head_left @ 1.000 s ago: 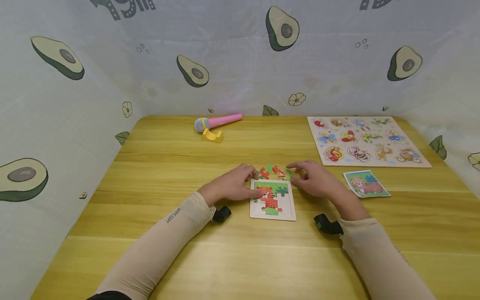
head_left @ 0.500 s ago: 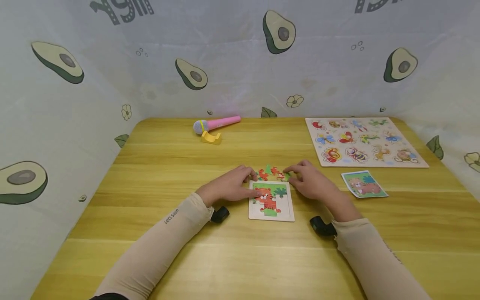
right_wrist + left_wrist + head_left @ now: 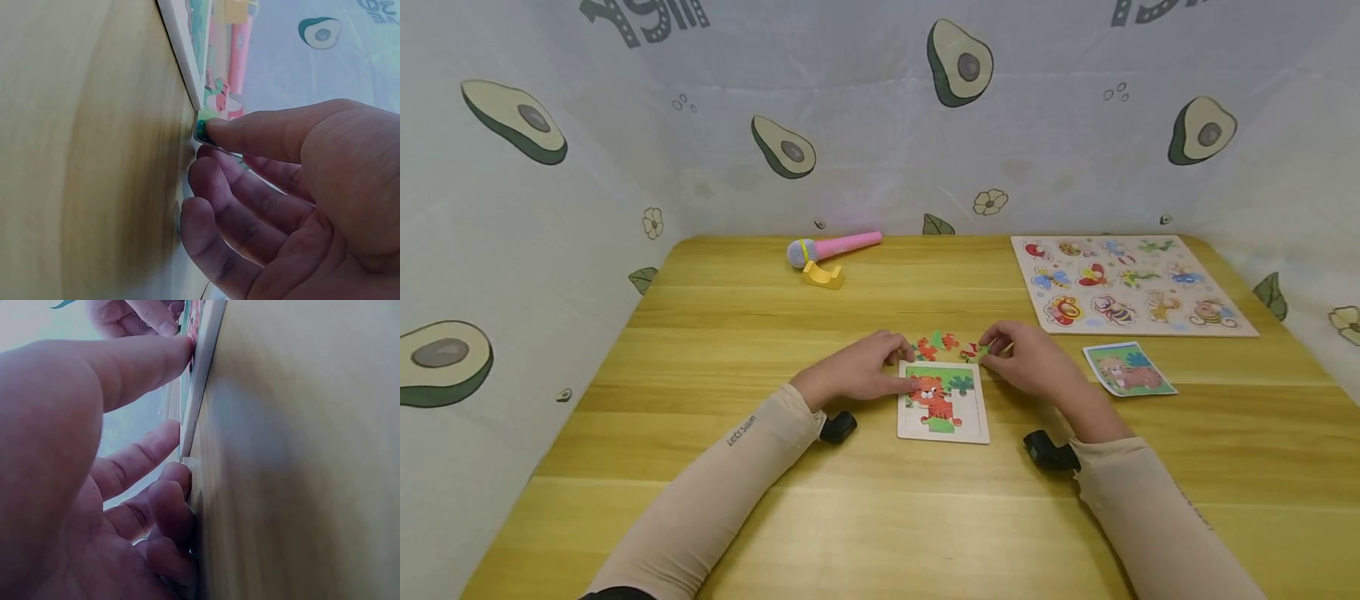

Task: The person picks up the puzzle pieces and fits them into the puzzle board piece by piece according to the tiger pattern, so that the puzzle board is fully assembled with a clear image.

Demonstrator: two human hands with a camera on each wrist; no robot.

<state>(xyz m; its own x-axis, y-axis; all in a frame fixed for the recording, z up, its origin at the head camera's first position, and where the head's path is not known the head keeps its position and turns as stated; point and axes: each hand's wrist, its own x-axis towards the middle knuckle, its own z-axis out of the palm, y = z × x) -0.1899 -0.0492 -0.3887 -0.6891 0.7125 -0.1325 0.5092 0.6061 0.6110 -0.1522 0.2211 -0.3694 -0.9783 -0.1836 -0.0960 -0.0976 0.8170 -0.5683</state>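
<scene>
A broad wooden table (image 3: 715, 333) fills the space, hemmed in by avocado-print fabric (image 3: 865, 108) on the left, far and right sides. At the far right lies a large insect peg board (image 3: 1131, 283), with a small picture card (image 3: 1127, 369) just nearer than it; a pink toy microphone (image 3: 833, 247) rests on a yellow stand (image 3: 822, 276) at the far centre-left. In the middle, near the person, sits the tiger puzzle tray (image 3: 943, 402), partly filled, with loose puzzle pieces (image 3: 938, 345) scattered just beyond its far edge. The left hand (image 3: 861, 371) rests at the tray's left side, thumb laid on the tiger picture, the other fingers loosely bent against the tray's edge and the table. The right hand (image 3: 1028, 360) sits at the tray's far right corner, pinching one small puzzle piece (image 3: 203, 131) between thumb and forefinger, the remaining fingers curled loosely underneath.
</scene>
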